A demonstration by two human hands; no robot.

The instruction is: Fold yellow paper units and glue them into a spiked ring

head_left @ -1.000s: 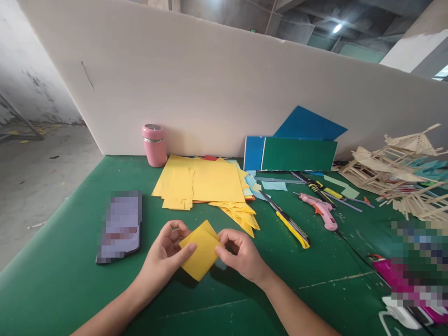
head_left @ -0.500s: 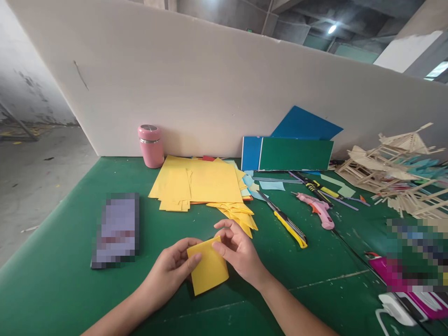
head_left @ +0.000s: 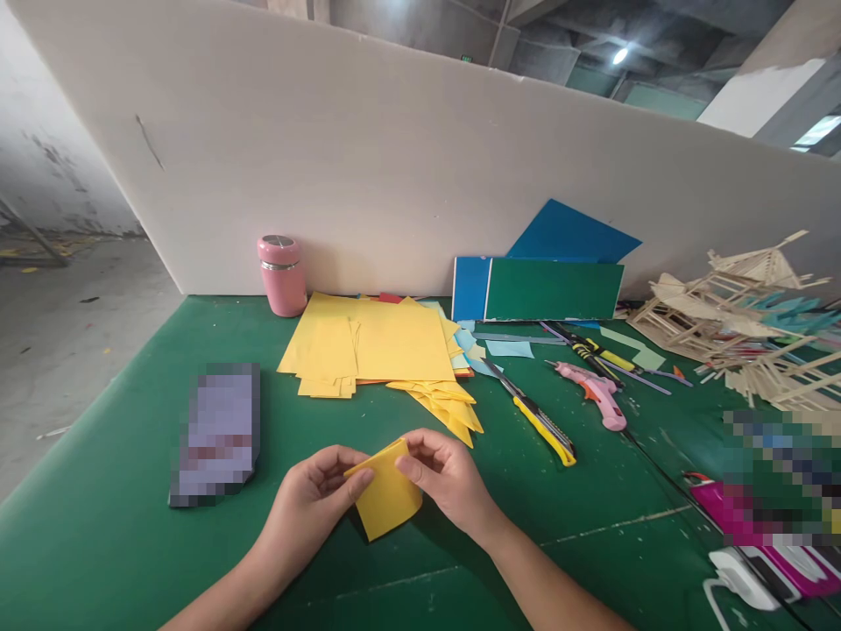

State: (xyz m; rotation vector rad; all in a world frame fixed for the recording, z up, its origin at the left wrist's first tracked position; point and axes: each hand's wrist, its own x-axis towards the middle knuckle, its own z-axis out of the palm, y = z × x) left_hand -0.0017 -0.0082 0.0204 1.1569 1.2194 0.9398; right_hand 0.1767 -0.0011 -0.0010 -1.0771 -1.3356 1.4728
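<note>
A folded piece of yellow paper is held between my two hands above the front middle of the table. My left hand pinches its upper left corner, thumb on the near face. At the upper right corner, my right hand grips the paper with thumb in front and fingers behind. The paper's lower part hangs free and bulges slightly. Beyond my hands lie several folded yellow paper pieces, beside a stack of yellow paper sheets.
On the green table, a yellow utility knife and a pink glue gun lie to the right. A pink flask stands back left, near a blurred purple object. A wooden stick model and a power strip are far right.
My right fingers have closed onto the paper's top corner from their raised, spread position. The paper has tilted and shifted slightly left, its lower edge now higher.
</note>
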